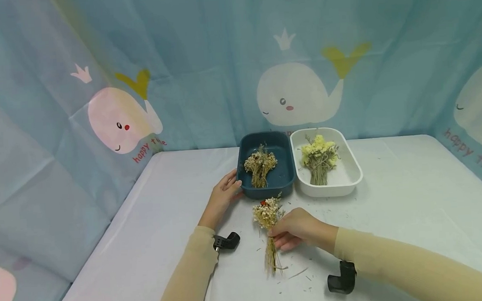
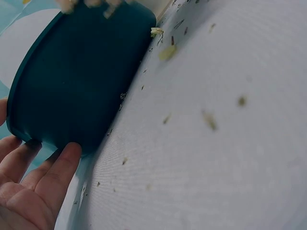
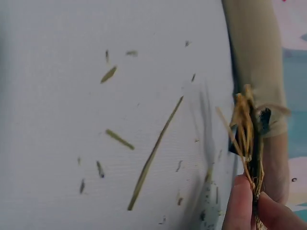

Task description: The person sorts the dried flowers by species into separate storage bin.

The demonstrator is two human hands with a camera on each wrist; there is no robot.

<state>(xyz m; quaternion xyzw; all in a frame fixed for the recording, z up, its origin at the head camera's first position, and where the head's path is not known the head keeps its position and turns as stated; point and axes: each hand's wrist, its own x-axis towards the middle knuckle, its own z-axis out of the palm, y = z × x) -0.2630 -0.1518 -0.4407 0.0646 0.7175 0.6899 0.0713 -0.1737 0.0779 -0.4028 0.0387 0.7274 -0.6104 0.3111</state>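
My right hand pinches a bunch of dried flowers by its stems, between thumb and fingers. Cream blossoms and a red one top the bunch, which points away from me in front of the tubs. The right wrist view shows the stem ends above the fingertips. At the near left corner of a dark blue tub, my left hand touches the wall with fairly straight fingers. Inside that tub lies another bunch of small cream dried flowers.
A white tub adjoins the blue one on the right and contains a bunch of yellow dried flowers. Loose stem pieces and crumbs are scattered over the white tabletop. Behind the table hangs a blue whale-print curtain.
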